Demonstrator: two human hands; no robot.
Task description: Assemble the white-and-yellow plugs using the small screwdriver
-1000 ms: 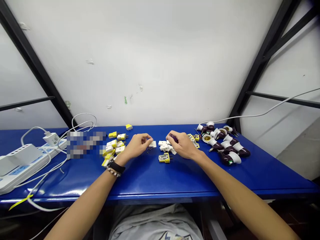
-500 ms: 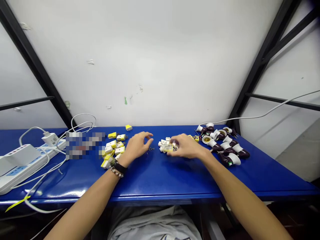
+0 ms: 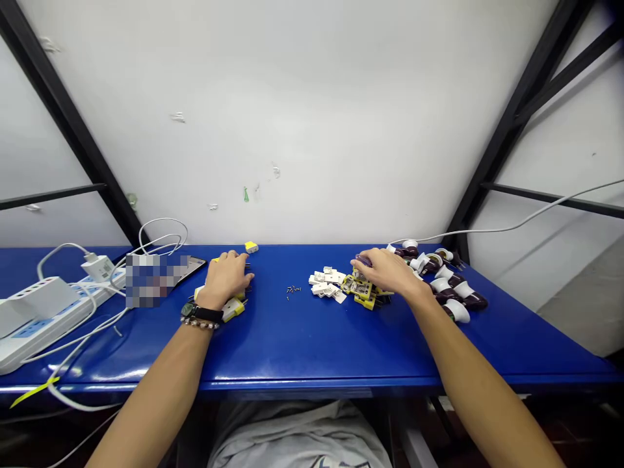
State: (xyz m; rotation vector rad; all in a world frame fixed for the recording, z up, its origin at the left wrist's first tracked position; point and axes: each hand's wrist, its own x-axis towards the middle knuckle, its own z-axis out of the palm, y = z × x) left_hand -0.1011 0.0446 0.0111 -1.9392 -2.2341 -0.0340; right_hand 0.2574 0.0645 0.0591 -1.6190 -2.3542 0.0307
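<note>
My left hand lies palm down on a heap of yellow and white plugs at the left of the blue table. Its fingers curl over the heap, and what they grip is hidden. My right hand is closed on a small dark purple tool, whose tip I cannot see. It hovers over a pile of yellow plug halves. Between my hands lie white plug covers and a few tiny screws.
Maroon and white lamp-holder adapters are clustered at the right, by a black frame post. At the left are a white power strip, a charger with looping cables and a blurred flat item. One yellow plug sits by the wall.
My left hand moved left from the table's middle onto the plug heap. My right hand moved right with the purple tool, to the yellow halves, which were also carried right.
</note>
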